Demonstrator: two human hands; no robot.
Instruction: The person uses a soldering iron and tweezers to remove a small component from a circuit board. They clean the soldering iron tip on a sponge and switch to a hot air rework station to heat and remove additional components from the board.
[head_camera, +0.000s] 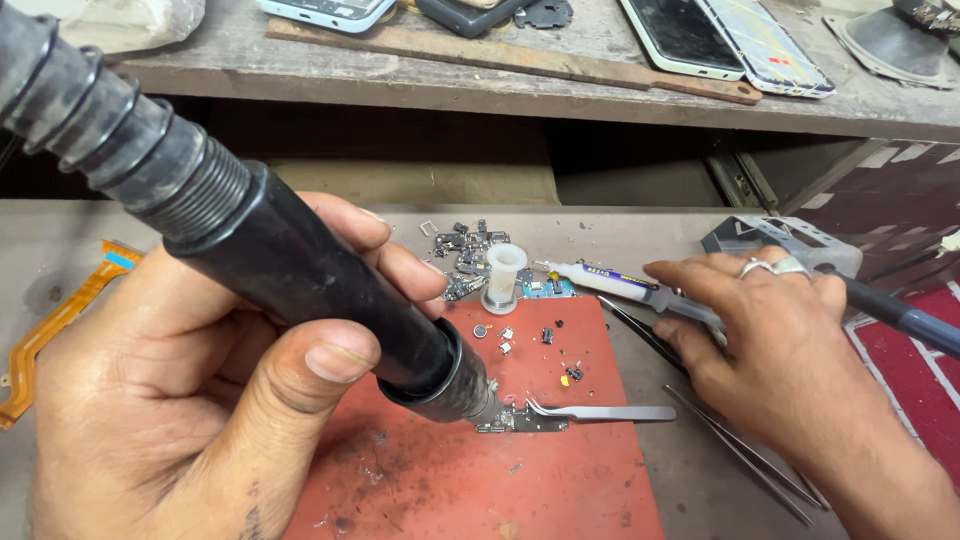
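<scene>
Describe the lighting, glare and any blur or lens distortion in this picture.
Head view: soft, even light with faint shadows; slight glare on the tweezers; the left hand and black hot-air tool loom large and stretched by the wide lens; the red mat looks sharp.

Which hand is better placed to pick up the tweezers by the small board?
Right. The right hand is free beside the tweezers; the left hand grips the hot-air nozzle over the board.

Open red mat (480, 480) toward 6 o'clock, small parts (470, 250) and white spool (503, 275) crowding 12 o'clock, syringe (625, 285) and tweezers (610, 412) barring 3 o'clock, orange flex cable (55, 320) at 9 o'clock, shelf edge (480, 95) overhanging beyond.
</scene>
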